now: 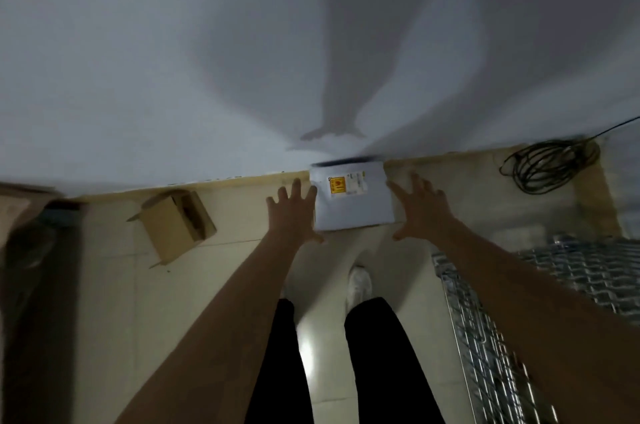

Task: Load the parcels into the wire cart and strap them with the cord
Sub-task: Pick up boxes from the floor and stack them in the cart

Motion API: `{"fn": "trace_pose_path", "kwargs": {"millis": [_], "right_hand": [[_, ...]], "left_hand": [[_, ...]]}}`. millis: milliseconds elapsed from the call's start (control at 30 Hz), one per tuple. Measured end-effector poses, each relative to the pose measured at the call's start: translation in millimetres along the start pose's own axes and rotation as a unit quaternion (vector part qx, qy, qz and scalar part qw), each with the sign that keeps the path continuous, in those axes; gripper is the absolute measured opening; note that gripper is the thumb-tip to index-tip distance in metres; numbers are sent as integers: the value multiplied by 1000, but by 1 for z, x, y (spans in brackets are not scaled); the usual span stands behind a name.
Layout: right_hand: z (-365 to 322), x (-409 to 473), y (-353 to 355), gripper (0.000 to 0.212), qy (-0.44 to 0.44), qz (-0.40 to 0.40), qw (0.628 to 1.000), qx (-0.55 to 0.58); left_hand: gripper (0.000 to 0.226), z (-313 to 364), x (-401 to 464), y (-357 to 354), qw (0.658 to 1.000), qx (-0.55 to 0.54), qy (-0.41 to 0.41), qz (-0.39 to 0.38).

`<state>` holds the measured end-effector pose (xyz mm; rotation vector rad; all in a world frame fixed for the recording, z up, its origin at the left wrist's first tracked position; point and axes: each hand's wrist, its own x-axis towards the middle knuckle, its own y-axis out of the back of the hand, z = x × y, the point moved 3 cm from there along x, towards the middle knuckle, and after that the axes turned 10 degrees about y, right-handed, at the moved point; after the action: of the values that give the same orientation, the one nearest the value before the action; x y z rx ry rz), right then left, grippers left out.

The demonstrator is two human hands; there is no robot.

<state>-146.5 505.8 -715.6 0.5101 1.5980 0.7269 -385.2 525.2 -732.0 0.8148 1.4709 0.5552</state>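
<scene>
Item one: white parcel [351, 207], flat-sided, on the floor [114, 285] against the foot of the wall [173, 60], straight ahead of my feet. Label [346, 185] on its upper face: a yellow panel with a red mark, white printed panels beside it; the print is too blurred to read.

Item two: my left hand [292, 212], fingers [296, 186] spread wide and straight, at the parcel's left edge, holding nothing. Whether it touches the parcel, I cannot tell.

Item three: my right hand [420, 207], fingers likewise wide and holding nothing, beside the parcel's right edge. Both hands flank the parcel, I judge, so as to take it by its two sides and lift it level.

Item four: wire cart [568, 271], mesh, low on my right, close by, which suits a short carry.

Item five: dark cord [550, 165], coiled on the floor by the wall beyond the cart, one end trailing away. Not yet in use.

Item six: brown cardboard box [176, 228], flaps open, lying tipped to the left, apart from the parcel. No writing visible.
</scene>
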Motion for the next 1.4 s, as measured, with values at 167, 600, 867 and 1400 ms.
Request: {"fn": "trace_pose_path", "kwargs": {"millis": [167, 600, 867, 1400], "right_hand": [[20, 95, -73, 128, 6, 20, 1000, -19], [48, 264, -207, 150, 32, 20, 996, 81], [43, 275, -213, 152, 70, 74, 989, 111], [22, 178, -190, 124, 66, 105, 979, 164]], "left_hand": [[124, 30, 90, -79, 998, 49, -41, 14], [145, 68, 235, -226, 997, -48, 22, -52], [159, 93, 252, -239, 983, -180, -38, -8], [137, 109, 178, -184, 985, -133, -101, 40]]}}
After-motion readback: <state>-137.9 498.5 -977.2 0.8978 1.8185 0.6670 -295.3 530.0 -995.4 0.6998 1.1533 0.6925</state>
